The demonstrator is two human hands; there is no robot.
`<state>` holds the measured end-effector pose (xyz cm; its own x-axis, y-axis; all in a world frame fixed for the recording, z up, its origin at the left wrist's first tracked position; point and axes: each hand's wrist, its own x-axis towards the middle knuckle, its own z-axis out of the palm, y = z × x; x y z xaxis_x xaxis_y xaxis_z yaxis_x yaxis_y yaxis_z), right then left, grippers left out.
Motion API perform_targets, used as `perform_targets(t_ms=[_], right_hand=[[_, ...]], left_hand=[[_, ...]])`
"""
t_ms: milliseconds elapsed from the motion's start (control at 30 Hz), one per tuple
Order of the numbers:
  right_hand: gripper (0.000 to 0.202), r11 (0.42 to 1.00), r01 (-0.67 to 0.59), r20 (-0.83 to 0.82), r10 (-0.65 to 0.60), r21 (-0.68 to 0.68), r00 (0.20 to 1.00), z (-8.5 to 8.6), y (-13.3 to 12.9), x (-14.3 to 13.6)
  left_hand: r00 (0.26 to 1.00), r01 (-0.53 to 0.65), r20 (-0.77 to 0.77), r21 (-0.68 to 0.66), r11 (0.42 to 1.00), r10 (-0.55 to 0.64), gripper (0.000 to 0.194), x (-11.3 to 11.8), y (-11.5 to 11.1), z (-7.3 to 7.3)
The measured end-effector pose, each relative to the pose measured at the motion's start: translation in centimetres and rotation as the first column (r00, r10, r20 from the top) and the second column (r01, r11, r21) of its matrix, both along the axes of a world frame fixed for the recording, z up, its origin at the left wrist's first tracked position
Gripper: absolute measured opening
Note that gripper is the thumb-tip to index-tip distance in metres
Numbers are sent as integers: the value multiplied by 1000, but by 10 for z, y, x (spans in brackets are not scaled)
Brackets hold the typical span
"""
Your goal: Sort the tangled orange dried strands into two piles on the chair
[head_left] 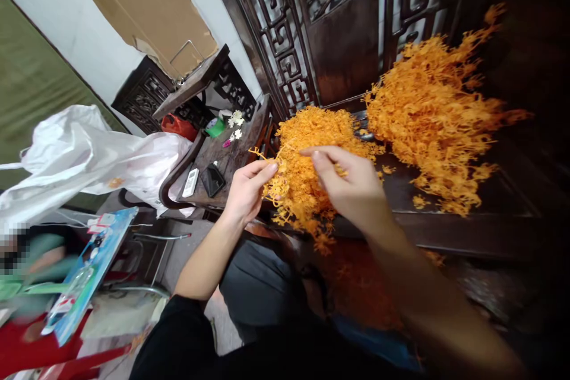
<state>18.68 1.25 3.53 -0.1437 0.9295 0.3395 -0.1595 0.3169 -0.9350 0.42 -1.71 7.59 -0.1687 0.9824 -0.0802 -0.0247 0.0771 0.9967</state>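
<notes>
Between thumb and fingers, my left hand (249,187) pinches a yellow-orange plastic flower sprig (278,181) with thin stems and small blossoms. My right hand (345,181) hovers just right of it, index finger stretched out and thumb apart from it; I see nothing between them. Behind and below both hands spreads a heap of orange plastic flower pieces (318,127) on a dark wooden bench (490,190). A second, taller orange pile (427,113) lies farther right on the same bench. A few loose bits lie between the two piles.
Left of my hands, a dark side table (236,157) carries a green tape roll (215,127), a black box (212,179) and a small white box (190,183). White sacks (102,154) stand beyond. At lower left, a person sits by a blue-topped table (111,243).
</notes>
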Motion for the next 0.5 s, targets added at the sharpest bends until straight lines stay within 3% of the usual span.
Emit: perform_targets(t_ms=[167,233,300,400,500], right_hand=[[25,999,-39,169,37,6,985,-7,0,-18],[22,990,86,196,-107,112,975,-14,9,-13],[21,946,263,202,-300,191,933,-23,24,-1],[16,880,423,220,-467,218,857,-37,47,19],[14,935,303,199,-337,184,920,-41,52,24]], left_hand=[[998,3,-64,75,997,2,31,9,-3,-6],[996,2,-91,87,996,6,32,8,-5,-3],[995,-27,-95,95,995,36,32,4,-7,1],[995,-99,-24,77,992,101,32,-4,-5,8],[991,-127,41,83,988,124,32,-9,-1,10]])
